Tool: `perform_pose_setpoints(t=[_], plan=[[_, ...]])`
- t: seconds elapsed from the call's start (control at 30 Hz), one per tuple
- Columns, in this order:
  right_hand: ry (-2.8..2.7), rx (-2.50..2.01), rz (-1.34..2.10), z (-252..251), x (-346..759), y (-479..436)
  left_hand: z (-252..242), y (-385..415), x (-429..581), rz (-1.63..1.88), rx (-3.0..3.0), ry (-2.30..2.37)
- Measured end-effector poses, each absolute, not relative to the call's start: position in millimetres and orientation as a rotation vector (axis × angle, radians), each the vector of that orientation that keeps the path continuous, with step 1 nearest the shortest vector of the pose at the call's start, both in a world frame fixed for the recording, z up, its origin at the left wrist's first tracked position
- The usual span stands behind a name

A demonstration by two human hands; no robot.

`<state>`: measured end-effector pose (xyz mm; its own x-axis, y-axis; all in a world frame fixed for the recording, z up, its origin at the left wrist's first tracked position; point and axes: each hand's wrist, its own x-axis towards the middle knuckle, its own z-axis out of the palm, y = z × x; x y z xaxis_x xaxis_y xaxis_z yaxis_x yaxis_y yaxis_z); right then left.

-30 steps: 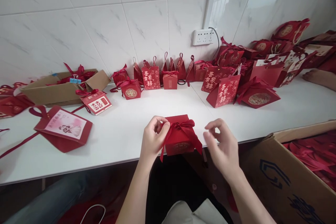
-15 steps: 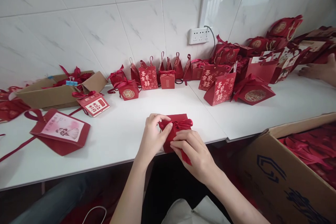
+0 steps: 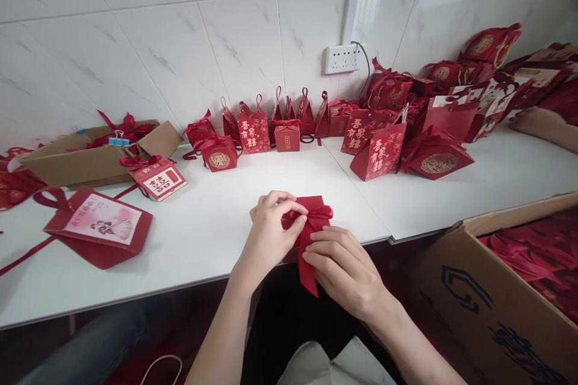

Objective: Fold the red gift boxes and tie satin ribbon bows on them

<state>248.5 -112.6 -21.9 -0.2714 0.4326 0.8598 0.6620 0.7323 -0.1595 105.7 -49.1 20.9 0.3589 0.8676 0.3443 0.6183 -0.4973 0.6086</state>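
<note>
"First, what stands around the hands?"

"A red box with a pink label (image 3: 103, 222) lies to the left of the left hand (image 3: 274, 225); a cardboard tray (image 3: 85, 163) sits farther out on that side. Straight beyond both hands, a row of small red boxes (image 3: 288, 138) stands near the wall (image 3: 244, 42). Red bags with white characters (image 3: 383, 153) stand beyond the right hand (image 3: 347, 271). An open carton (image 3: 519, 313) holding red ribbons (image 3: 537, 264) bounds that hand's outer side. Another person's forearm (image 3: 548, 126) rests well apart, to its far right."

"Where is the workpiece, and how is each hand set?"

"The ribboned red box (image 3: 310, 200) lies between both hands, partly covered by them. Left: thumb and fingers pinch the bow (image 3: 322, 212) near its middle. Right: fingertips touch the hanging ribbon tail (image 3: 308, 274); with the thumb hidden, whether it grips cannot be told."

"Edges and room?"

"The ribboned box lies at the near edge of the white table (image 3: 203, 210); the right hand reaches in over that edge. Tabletop extends ahead of the hands to the row, and leftward to the labelled box."
</note>
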Motion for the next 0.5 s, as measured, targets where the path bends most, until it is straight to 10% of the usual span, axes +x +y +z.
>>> perform_pose_setpoints(t=[0.3, 0.5], plan=[[-1.936, -0.814, -0.203, -15, 255, -122, 16, -42, 104, 0.901, 2.102, 1.305], [-1.463, -1.486, 0.488, -15, 275, -125, 15, -41, 104, 0.913, 2.172, 1.200]])
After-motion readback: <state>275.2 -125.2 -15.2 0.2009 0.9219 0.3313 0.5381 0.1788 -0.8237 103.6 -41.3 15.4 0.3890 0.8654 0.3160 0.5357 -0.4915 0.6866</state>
